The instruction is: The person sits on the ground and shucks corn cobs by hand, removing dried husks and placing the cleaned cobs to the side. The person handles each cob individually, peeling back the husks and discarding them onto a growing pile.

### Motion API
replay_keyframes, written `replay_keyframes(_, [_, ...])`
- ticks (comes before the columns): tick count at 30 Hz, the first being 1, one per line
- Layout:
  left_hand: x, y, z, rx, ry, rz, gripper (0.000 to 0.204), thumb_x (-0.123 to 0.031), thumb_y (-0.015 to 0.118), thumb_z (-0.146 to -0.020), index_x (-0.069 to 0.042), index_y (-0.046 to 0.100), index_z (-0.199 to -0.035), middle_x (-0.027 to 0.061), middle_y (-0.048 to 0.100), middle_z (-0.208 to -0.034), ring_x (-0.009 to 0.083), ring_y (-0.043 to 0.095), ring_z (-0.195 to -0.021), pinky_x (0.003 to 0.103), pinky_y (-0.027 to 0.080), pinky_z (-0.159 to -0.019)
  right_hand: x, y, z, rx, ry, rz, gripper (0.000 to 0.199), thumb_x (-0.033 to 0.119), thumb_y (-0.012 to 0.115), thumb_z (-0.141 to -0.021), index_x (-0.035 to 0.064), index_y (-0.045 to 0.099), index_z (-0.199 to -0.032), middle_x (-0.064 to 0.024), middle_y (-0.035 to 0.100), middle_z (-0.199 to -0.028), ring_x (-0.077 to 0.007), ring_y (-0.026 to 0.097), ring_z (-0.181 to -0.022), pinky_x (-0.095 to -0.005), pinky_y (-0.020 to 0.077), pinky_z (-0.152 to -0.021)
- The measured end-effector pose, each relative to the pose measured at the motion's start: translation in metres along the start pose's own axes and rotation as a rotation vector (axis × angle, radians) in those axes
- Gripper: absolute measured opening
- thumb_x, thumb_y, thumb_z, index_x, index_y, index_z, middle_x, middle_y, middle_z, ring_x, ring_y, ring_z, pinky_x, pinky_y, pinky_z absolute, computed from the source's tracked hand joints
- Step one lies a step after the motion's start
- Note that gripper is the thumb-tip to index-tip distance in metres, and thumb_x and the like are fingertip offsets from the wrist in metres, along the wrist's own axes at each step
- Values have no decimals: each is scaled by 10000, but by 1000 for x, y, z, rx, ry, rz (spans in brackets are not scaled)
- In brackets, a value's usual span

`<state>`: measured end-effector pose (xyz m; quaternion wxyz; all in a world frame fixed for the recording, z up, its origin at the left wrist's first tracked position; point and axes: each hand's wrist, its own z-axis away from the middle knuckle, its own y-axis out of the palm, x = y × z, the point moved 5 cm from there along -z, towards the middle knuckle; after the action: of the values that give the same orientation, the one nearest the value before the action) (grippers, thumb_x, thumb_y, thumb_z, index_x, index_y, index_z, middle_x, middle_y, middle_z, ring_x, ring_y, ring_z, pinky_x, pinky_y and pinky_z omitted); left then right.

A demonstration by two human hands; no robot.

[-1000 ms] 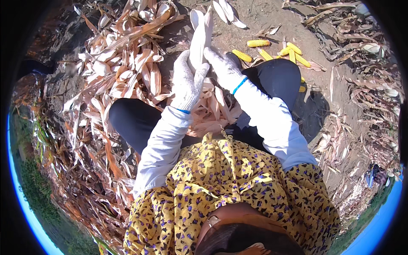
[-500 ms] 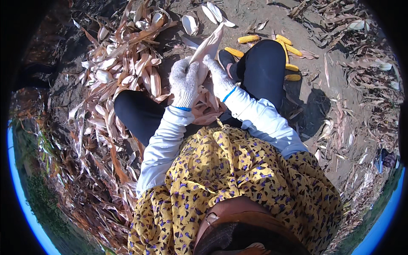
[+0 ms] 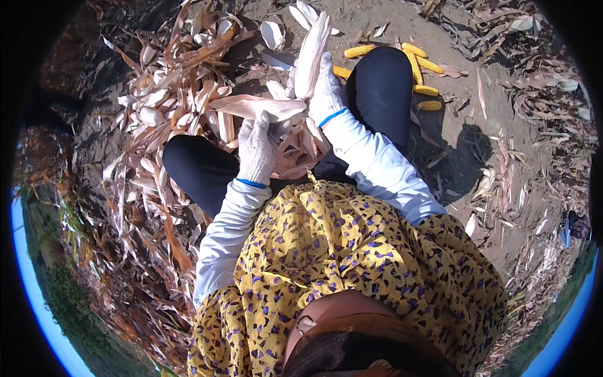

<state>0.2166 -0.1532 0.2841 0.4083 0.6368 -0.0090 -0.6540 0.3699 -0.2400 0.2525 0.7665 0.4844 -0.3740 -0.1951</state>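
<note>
the left hand in a white knit glove (image 3: 256,146) pinches a pale, papery husk leaf (image 3: 251,107) at 11 o'clock; the white-gloved right hand (image 3: 327,94) curls its fingers around a pale, husk-covered corn ear (image 3: 313,53) at 12. bare yellow corn cobs (image 3: 426,90) lie toward 1 o'clock.
</note>
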Motion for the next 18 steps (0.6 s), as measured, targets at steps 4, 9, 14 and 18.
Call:
replay_keyframes(4, [22, -23, -11, 260, -432, -267, 277, -228, 600, -973, 2, 593, -1129, 93, 655, -978, 179, 651, -795, 289, 561, -705, -2, -5, -10, 186, 121, -34, 719, 677, 388, -945, 32, 569, -1205, -141, 680, -875, -284, 656, -658, -406, 564, -591])
replay_keyframes(9, [-4, -79, -40, 206, -95, -1272, 392, -234, 650, -923, 20, 594, -1216, 106, 668, -1051, 180, 632, -942, 300, 505, -841, 12, 31, 30, 307, 379, -114, 702, 625, 337, -984, 12, 571, -1233, -141, 695, -906, -283, 675, -621, -426, 565, -467])
replay_keyframes(14, [-30, -2, -69, 296, 114, -687, 458, -314, 542, -1003, 1, 531, -1335, 117, 608, -1242, 202, 552, -1161, 303, 410, -1010, -2, 7, 21, 553, 551, -252, 719, 697, 400, -928, 142, 530, -1368, -192, 674, -1055, -317, 703, -797, -451, 576, -547])
replay_keyframes(18, [-15, 52, -59, 388, -58, -435, 505, -321, 581, -982, 20, 497, -1345, 96, 617, -1172, 157, 565, -1071, 302, 446, -947, -11, 18, 35, 490, 506, 105, 613, 606, 437, -935, 132, 538, -1312, -179, 671, -1002, -278, 689, -726, -417, 559, -521])
